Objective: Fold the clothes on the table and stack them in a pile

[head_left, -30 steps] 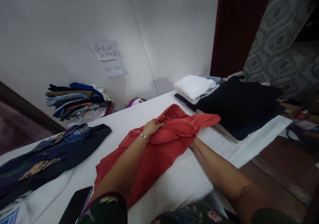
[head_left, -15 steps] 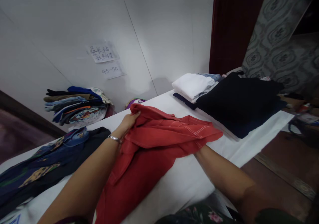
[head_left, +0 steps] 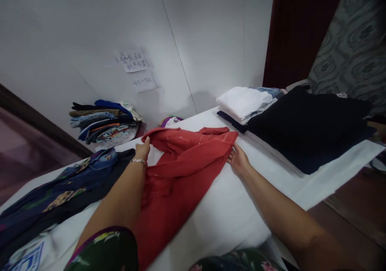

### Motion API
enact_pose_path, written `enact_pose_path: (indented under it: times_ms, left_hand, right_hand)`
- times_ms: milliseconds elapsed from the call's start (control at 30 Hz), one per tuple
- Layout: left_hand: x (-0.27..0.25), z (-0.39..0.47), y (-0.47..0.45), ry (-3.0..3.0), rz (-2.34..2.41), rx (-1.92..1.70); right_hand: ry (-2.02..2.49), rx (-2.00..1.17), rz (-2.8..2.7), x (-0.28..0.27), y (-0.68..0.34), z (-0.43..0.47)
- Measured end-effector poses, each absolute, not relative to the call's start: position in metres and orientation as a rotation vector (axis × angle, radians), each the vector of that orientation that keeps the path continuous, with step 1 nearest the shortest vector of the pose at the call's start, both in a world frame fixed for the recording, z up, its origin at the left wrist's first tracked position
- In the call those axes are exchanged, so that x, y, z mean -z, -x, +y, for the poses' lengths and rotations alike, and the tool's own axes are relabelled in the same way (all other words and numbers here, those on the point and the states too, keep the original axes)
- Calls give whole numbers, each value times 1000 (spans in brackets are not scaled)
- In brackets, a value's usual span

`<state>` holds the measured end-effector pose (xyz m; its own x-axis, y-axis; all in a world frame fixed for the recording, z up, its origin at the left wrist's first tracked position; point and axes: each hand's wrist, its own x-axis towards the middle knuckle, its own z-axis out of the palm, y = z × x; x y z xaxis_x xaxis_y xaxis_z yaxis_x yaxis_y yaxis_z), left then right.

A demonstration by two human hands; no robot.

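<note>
A red jacket (head_left: 183, 174) with white stitching lies across the white-covered table, its collar end away from me and its lower part running off toward my body. My left hand (head_left: 144, 148), with a silver bracelet at the wrist, pinches the jacket's far left corner. At the jacket's right edge, my right hand (head_left: 239, 158) has its fingers closed on the cloth near the shoulder seam; part of the grip is hidden. The cloth is spread between both hands, with some loose folds along the middle.
Dark patterned clothes (head_left: 66, 186) lie to the left. A stack of folded clothes (head_left: 104, 120) stands beyond the table edge. At the right are a folded white garment (head_left: 244, 102) and a black pile (head_left: 310, 130). Handwritten paper signs (head_left: 137, 62) hang on the wall.
The jacket has been opened out flatter. My left hand moved left with its corner, and my right hand, hidden under the cloth before, now shows at the right edge. The view has shifted slightly.
</note>
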<state>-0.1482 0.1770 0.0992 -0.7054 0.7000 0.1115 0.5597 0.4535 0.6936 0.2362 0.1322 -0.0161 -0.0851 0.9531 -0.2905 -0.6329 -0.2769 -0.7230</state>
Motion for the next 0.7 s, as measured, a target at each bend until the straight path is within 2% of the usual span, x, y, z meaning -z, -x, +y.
enact_pose_path:
  times_ms: [167, 467, 700]
  left_hand:
    - [-77, 135, 147, -1355, 2351, -744]
    - [-88, 48, 101, -1821, 1740, -63]
    - [-73, 16, 60, -2042, 1937, 315]
  right_hand:
    - [882, -1734, -489, 14, -226, 124]
    - [841, -1822, -562, 9, -223, 113]
    - [789, -1844, -526, 10, -223, 111]
